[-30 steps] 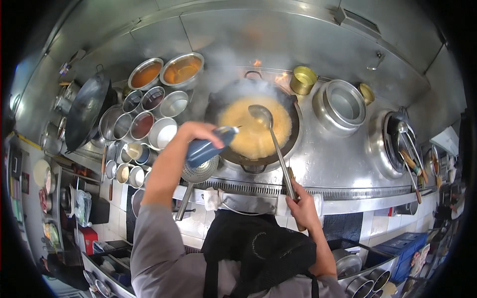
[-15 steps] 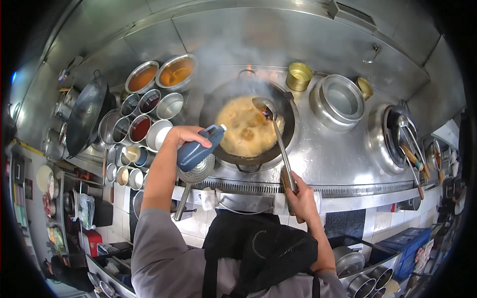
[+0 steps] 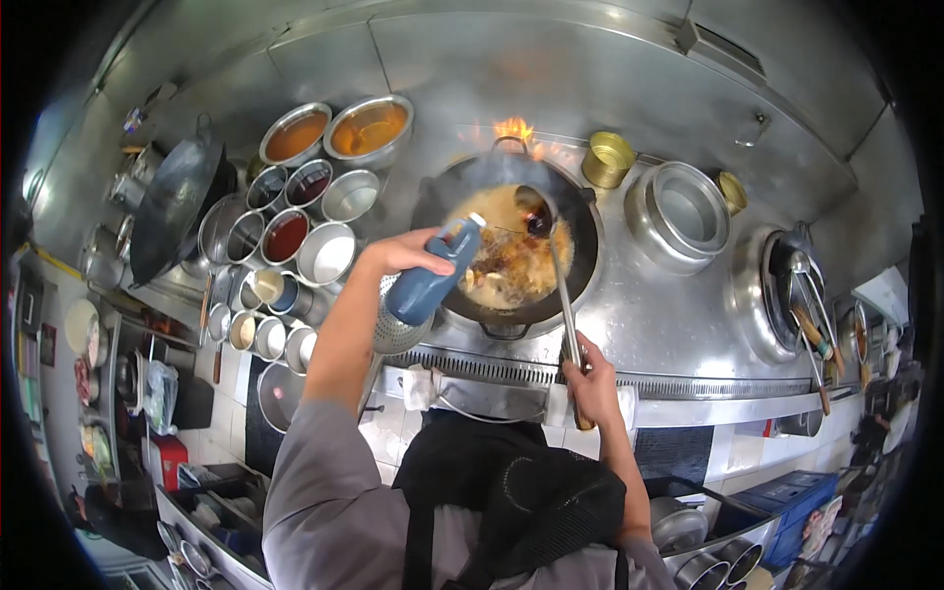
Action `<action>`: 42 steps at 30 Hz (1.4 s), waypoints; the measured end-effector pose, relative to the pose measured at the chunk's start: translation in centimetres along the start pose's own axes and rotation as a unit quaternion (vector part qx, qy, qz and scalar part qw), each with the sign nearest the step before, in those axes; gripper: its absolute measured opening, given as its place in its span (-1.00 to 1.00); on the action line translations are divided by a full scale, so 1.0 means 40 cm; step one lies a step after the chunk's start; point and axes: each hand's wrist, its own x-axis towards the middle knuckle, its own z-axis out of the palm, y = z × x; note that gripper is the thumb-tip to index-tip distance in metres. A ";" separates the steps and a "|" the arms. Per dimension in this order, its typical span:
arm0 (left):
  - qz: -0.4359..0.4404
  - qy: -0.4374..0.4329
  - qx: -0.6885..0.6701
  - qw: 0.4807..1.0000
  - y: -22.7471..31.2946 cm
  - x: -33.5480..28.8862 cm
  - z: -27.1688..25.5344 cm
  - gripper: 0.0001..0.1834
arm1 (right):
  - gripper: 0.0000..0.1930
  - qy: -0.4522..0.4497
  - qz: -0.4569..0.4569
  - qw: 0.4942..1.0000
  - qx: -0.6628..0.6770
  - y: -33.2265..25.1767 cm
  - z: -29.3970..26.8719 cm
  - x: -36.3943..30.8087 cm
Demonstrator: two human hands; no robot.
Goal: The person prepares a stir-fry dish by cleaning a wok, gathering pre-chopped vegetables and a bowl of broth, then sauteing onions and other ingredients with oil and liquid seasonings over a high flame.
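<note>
My left hand (image 3: 408, 254) grips the handle of a blue plastic jug (image 3: 425, 293) with a white spout, tilted at the left rim of a black wok (image 3: 442, 192). In the wok bubbles a light brown broth (image 3: 492, 287) with dark brown streaks and pieces I cannot make out. My right hand (image 3: 592, 382) is closed round the handle of a long steel ladle (image 3: 567, 315). Dark liquid lies in the ladle's bowl, which hangs over the far right part of the broth. A perforated strainer (image 3: 397, 336) is partly hidden beneath the jug.
Flames (image 3: 513, 130) rise behind the wok. To the left stand sauce bowls (image 3: 286, 236), two larger bowls of orange liquid (image 3: 368, 130) and a leaning wok (image 3: 177, 202). On the right are a gold tin (image 3: 608, 159), a steel pot (image 3: 678, 211) and utensils on another pot (image 3: 782, 295).
The jug has moved right, closer to the wok. More dark liquid now shows in the ladle, and dark streaks have appeared in the broth. Flames behind the wok have grown.
</note>
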 end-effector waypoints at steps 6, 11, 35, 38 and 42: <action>0.146 0.282 -0.126 0.940 -0.103 -0.381 -0.043 0.15 | -0.42 0.075 -0.074 0.963 -0.249 0.088 0.052 0.102; 0.203 0.481 -0.118 0.845 -0.174 -0.642 -0.114 0.13 | -0.43 -0.026 0.077 0.970 0.227 0.055 0.177 0.044; -0.009 0.803 0.070 0.592 -0.944 -0.688 -0.556 0.20 | -0.33 0.103 -0.089 0.837 -0.530 -0.257 0.163 -0.163; -0.007 0.777 0.077 0.625 -0.965 -0.704 -0.552 0.19 | -0.33 0.068 0.004 0.819 -0.570 -0.346 0.144 -0.234; 0.011 0.774 0.071 0.629 -0.928 -0.785 -0.517 0.14 | -0.37 0.035 0.045 0.793 -0.607 -0.390 0.094 -0.295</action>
